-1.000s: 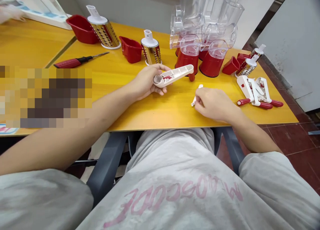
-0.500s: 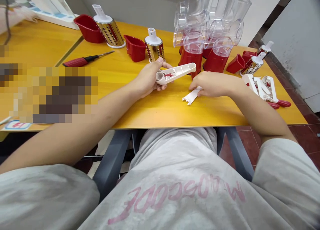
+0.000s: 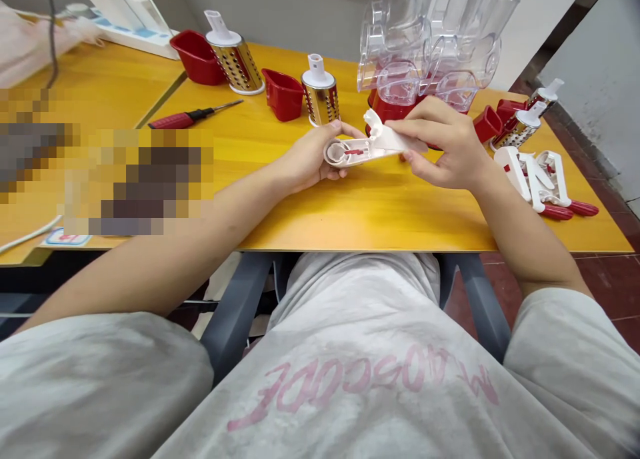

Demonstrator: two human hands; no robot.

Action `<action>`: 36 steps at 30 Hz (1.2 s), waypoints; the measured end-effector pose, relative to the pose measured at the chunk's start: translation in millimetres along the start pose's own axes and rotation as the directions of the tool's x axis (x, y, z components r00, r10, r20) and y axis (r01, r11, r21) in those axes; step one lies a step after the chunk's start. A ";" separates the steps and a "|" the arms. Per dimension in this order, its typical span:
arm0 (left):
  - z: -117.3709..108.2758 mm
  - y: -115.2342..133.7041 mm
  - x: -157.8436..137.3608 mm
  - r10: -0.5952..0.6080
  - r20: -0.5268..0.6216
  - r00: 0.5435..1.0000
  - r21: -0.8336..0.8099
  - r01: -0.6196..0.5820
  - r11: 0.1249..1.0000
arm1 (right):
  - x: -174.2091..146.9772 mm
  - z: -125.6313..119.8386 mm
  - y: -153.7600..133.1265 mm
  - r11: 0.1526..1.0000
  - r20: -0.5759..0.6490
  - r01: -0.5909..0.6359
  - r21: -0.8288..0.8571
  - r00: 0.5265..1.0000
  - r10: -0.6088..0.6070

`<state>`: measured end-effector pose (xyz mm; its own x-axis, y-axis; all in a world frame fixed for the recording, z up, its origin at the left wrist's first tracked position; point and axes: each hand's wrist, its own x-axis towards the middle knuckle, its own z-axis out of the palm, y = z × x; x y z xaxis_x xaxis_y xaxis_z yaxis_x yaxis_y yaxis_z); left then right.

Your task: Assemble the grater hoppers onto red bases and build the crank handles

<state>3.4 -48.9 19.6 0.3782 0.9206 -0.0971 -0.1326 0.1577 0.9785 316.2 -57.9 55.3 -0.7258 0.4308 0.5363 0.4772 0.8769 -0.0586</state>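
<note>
My left hand (image 3: 320,154) is closed around the round end of a white plastic crank handle (image 3: 356,154). The handle's hollow side faces up, with a small red piece inside it. My right hand (image 3: 443,142) pinches a white plastic cover (image 3: 393,139) between thumb and fingers. The cover is tilted over the far end of the handle, its notched end raised. Whether the two parts touch there I cannot tell, since the cover and fingers hide that end.
Behind my hands stand grater drums (image 3: 320,96), red cups (image 3: 283,94) and clear plastic housings (image 3: 400,66) on red bases. A red screwdriver (image 3: 183,118) lies left. At right are white crank handles (image 3: 553,176) with red grips. The table's front edge (image 3: 350,250) is near my body.
My right hand has lifted the white cover off the table and brought it up and left over the handle. My left hand still holds the handle; the view has shifted slightly.
</note>
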 end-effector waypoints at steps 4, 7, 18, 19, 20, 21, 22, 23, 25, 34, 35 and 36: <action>11.0 3.1 -8.2 -0.020 -0.063 0.998 -0.001 0.020 1.000 | -6.5 20.3 22.3 0.996 -0.041 0.083 -0.019 0.996 -0.084; 15.4 4.5 -13.5 0.017 -0.009 1.000 0.059 -0.016 0.998 | -9.3 33.0 29.4 0.992 -0.023 0.124 0.001 0.992 -0.124; 11.0 2.1 -10.8 0.053 0.075 0.996 -0.034 -0.051 0.998 | 0.0 13.7 -11.4 0.988 0.132 -0.151 -0.045 0.979 0.156; 10.5 1.7 -10.6 0.053 0.078 0.996 -0.038 -0.050 0.998 | 0.2 13.0 -12.0 0.987 0.130 -0.157 -0.038 0.978 0.160; 10.0 1.4 -10.4 0.052 0.080 0.995 -0.042 -0.049 0.998 | 0.3 13.0 -12.0 0.987 0.126 -0.159 -0.030 0.979 0.162; 9.6 1.1 -10.2 0.051 0.080 0.995 -0.046 -0.048 0.998 | 0.2 13.5 -11.5 0.987 0.120 -0.158 -0.022 0.980 0.160; 9.1 0.9 -10.0 0.051 0.081 0.995 -0.049 -0.047 0.998 | 0.0 14.4 -10.8 0.988 0.114 -0.155 -0.014 0.981 0.156; 8.7 0.6 -9.6 0.050 0.082 0.995 -0.052 -0.046 0.998 | -0.1 15.6 -10.2 0.988 0.107 -0.152 -0.008 0.983 0.152; 8.2 -0.1 -8.8 0.050 0.089 0.995 -0.059 -0.045 0.997 | -0.2 17.7 -9.2 0.989 0.093 -0.145 0.000 0.985 0.144; 10.2 0.9 -11.2 0.041 0.109 0.993 -0.095 -0.031 0.995 | -1.7 15.6 -5.6 0.977 0.103 -0.211 0.031 0.973 0.207; 10.3 1.6 -12.1 0.040 0.111 0.993 -0.093 -0.030 0.995 | -1.8 15.4 -5.6 0.975 0.106 -0.218 0.032 0.971 0.214; 10.3 2.3 -13.1 0.041 0.115 0.993 -0.089 -0.030 0.996 | -1.7 15.3 -5.8 0.975 0.105 -0.221 0.033 0.971 0.217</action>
<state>7.6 -64.3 25.0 0.4753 0.8791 -0.0358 -0.2248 0.1606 0.9611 307.1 -60.4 41.8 -0.6531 0.6306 0.4193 0.6091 0.7664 -0.2039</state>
